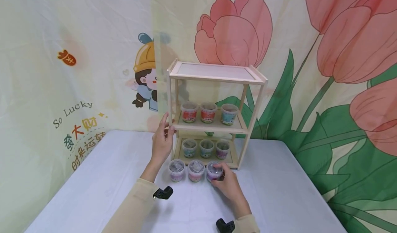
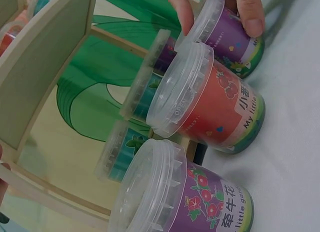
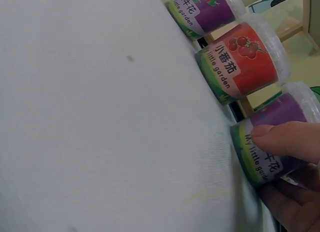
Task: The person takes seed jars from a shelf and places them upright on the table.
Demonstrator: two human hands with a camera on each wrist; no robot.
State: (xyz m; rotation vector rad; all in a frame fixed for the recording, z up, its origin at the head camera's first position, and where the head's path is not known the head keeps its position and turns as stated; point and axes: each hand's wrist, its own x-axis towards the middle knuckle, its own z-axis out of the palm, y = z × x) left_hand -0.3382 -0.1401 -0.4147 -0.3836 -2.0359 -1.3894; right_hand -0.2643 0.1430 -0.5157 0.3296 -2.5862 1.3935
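Note:
My right hand [image 1: 229,183] grips a purple-labelled seed cup [image 3: 267,142] with a clear plastic lid, its thumb on the front label and fingers round the far side. That cup stands at the right end of a front row on the table. Beside it are a red-labelled cup with a tomato picture [image 2: 220,107] and another purple cup with a flower picture [image 2: 207,202]. At the left post of a small wooden shelf [image 1: 217,130], my left hand [image 1: 161,140] holds the frame at middle-board height.
On the middle board stand two red cups [image 1: 189,113] and a blue cup [image 1: 229,115]. The bottom board carries two teal cups [image 1: 189,148] and a purple cup [image 1: 222,149]. A white cloth [image 1: 273,191] covers the table; a printed curtain [image 1: 93,19] hangs behind.

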